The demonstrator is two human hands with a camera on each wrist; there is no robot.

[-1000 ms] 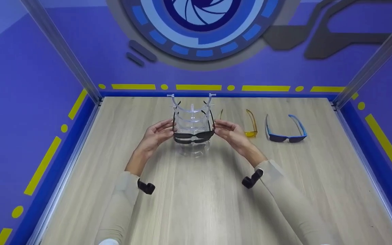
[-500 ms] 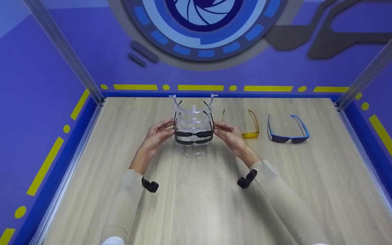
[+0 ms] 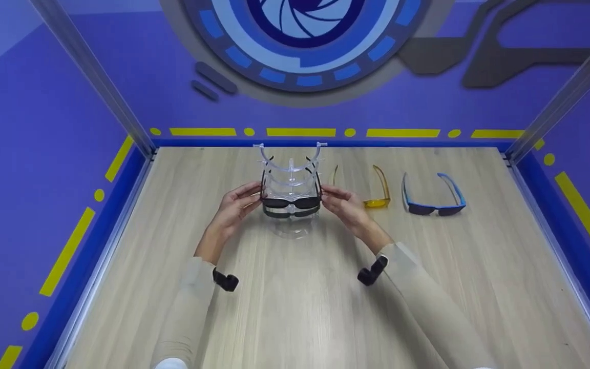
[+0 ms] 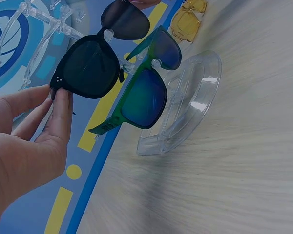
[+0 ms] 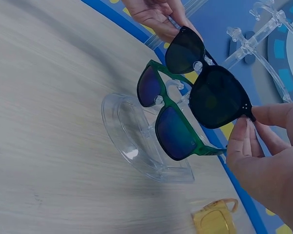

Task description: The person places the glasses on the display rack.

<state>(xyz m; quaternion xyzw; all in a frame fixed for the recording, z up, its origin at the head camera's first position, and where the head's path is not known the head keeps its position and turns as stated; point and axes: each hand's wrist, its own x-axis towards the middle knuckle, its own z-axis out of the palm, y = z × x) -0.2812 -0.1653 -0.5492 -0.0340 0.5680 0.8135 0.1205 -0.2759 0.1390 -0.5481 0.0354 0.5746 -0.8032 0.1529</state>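
Black sunglasses [image 3: 292,203] sit across a clear plastic display stand [image 3: 292,234], their bridge at one of its clear pegs. My left hand [image 3: 232,209] pinches them by the hinge corner on the left, thumb and fingertips on the frame. On the right, my right hand [image 3: 347,207] pinches the opposite corner the same way. Just below, green-framed sunglasses [image 4: 144,97] with blue mirrored lenses rest on the stand, touched by neither hand. The stand's upper arms, above the black pair, carry no glasses.
Yellow glasses [image 3: 377,203] lie on the wooden table [image 3: 295,307] right of the stand, partly hidden behind my right hand. Farther right lie blue-framed sunglasses [image 3: 436,209] with dark lenses. Blue printed panels [image 3: 213,118] wall the table at the back and sides.
Both hands stay on the black sunglasses, which have shifted very slightly and sit level on the stand. The view moved a little; the other glasses lie unchanged.
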